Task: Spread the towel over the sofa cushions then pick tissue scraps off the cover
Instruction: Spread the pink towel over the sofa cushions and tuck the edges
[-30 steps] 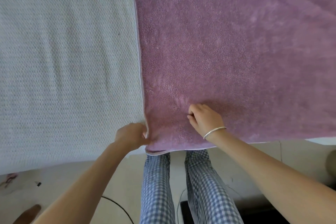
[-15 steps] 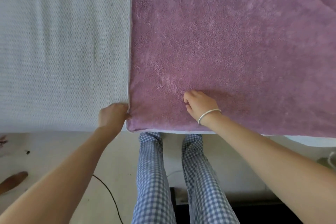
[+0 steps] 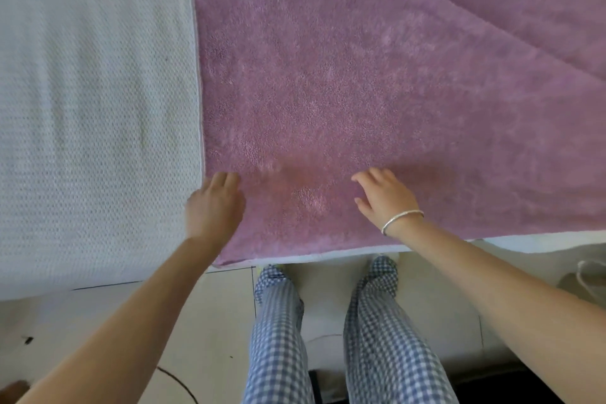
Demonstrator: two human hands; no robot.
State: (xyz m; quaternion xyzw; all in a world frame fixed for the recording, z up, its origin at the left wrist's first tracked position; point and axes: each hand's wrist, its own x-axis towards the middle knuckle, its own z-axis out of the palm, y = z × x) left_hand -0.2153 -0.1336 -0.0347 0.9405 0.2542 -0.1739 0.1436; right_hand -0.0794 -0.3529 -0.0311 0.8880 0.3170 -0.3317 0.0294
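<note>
A fluffy purple towel [image 3: 360,82] lies over the right part of the white textured sofa cover [image 3: 91,102], with long folds running across its far right. Its left edge runs straight up the view and its near corner hangs over the sofa's front edge. My left hand [image 3: 214,207] rests flat, fingers apart, on the towel by its near left edge. My right hand [image 3: 385,197], with a silver bangle on the wrist, lies open and flat on the towel a little to the right. I see no tissue scraps.
Pale floor tiles [image 3: 210,311] lie below the sofa's front edge, with a thin dark cable [image 3: 177,380] and small dark specks [image 3: 28,339] at the left. My legs in blue checked trousers [image 3: 328,338] stand close to the sofa. A pale object [image 3: 590,275] sits at the right edge.
My left hand has let go of the towel's left edge and now lies flat on it. My right hand has opened from a pinch and spread flat.
</note>
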